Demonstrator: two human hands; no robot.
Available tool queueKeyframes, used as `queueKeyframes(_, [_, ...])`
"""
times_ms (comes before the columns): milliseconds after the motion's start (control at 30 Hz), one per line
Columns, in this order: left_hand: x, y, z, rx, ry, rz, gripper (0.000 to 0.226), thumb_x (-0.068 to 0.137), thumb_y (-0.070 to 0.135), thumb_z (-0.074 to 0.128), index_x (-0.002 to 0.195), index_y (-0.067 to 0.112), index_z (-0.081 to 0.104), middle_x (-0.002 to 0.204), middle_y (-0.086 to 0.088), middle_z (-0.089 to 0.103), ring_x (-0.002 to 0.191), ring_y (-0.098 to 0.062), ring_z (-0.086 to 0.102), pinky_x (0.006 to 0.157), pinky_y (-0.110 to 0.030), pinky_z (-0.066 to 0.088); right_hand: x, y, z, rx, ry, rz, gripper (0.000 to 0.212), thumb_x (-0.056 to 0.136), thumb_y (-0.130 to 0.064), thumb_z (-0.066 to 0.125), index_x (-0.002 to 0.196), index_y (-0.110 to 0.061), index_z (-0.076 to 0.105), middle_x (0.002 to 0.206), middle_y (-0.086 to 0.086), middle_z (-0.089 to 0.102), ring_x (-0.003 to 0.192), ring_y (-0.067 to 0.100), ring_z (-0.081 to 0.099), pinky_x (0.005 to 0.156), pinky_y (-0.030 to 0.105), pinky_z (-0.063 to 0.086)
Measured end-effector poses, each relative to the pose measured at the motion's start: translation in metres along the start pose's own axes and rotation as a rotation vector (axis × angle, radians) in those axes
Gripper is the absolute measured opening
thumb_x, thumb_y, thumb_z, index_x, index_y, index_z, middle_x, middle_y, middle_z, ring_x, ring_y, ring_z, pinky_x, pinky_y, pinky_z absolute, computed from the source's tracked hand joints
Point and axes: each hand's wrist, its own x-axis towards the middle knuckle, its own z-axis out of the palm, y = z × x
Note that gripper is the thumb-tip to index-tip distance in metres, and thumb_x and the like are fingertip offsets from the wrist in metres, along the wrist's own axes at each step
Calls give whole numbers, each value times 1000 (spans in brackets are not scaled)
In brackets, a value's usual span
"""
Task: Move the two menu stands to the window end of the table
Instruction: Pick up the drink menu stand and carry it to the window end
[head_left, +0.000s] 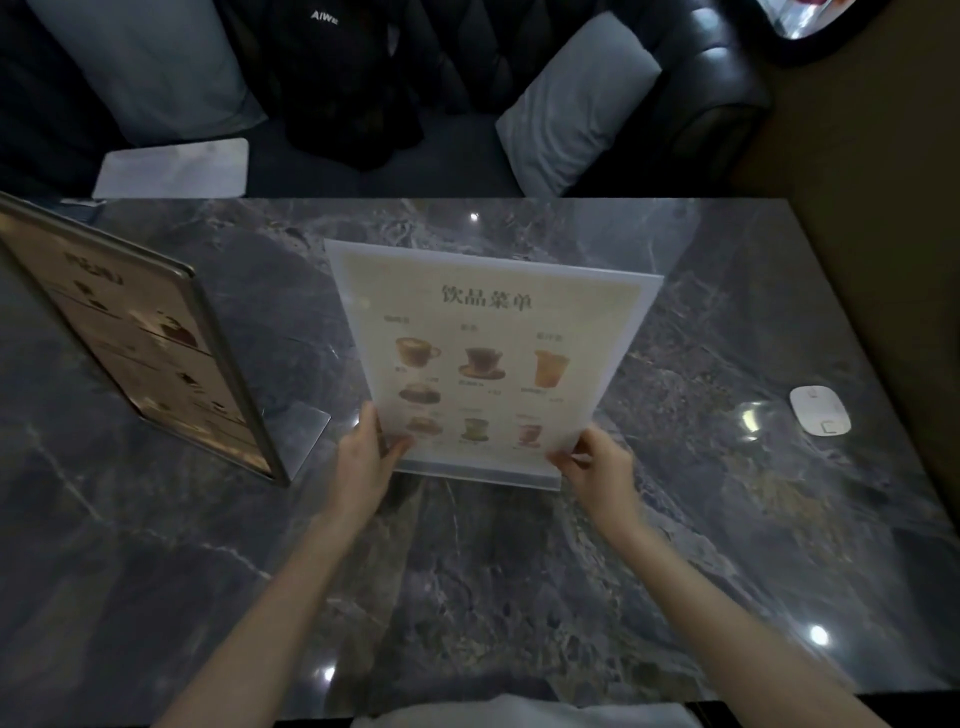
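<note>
Clear acrylic drinks menu stand is standing mid-table, both hands gripping its lower corners: left hand, right hand. The framed menu stand is sitting at the left end.

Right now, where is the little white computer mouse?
The small white computer mouse lies on the dark marble table near its right edge, well right of the clear acrylic drinks menu stand.
</note>
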Motion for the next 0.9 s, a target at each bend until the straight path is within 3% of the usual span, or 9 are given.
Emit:
queueKeyframes(133, [-6, -3, 2, -8, 20, 16, 36, 78, 5, 69, 105, -6, 46, 92, -28, 67, 82, -39, 66, 69, -50, 56, -7, -1, 0, 23, 6, -46, 20, 80, -1, 64, 98, -8, 65, 99, -1, 62, 87, 14, 60, 74, 13, 50])
queueKeyframes(233, [-10, -5, 3, -10, 26, 2, 37, 80, 6, 67, 109, -5, 46, 90, -29, 66, 80, -39, 66, 70, -50, 56, -11, 0, 0, 8, 7, -91, 17, 79, 0, 64, 95, -6, 66, 98, -3, 61, 87, 11, 58, 73, 7, 49])
queueKeyframes(333, [-12, -4, 4, -11, 29, -38, 36, 81, 5, 66, 109, -5, 46, 92, -30, 65, 82, -40, 66, 71, -49, 55, -12, 3, 2, -10, 20, -84, 15, 78, 4, 64, 91, -2, 66, 94, -1, 61, 84, 17, 59, 72, 15, 47])
queueKeyframes(500, [-12, -5, 4, -37, 27, -21, 38, 81, 4, 66, 112, -6, 46, 96, -29, 66, 85, -40, 66, 74, -51, 55, -12, 4, 4, -24, 14, -68, 12, 79, 2, 63, 91, 0, 65, 97, 13, 67, 84, 18, 59, 70, 15, 45])
queueKeyframes(667, [-13, -5, 4, -80, 17, -26, 37, 82, 5, 64, 113, -4, 46, 105, -25, 65, 95, -36, 64, 80, -45, 54, -12, 2, 3, -93, -22, -28, 19, 82, -3, 62, 101, -4, 62, 103, 16, 67, 80, 23, 61, 74, 42, 56])
queueKeyframes(900, [-15, -5, 2, -73, -19, -25, 32, 85, 12, 62, 111, -2, 51, 103, -23, 64, 93, -36, 61, 79, -41, 49, -20, 8, 4, -166, -86, 77, 36, 84, -14, 59, 118, -16, 48, 112, 10, 65, 93, 26, 62, 78, 44, 55])
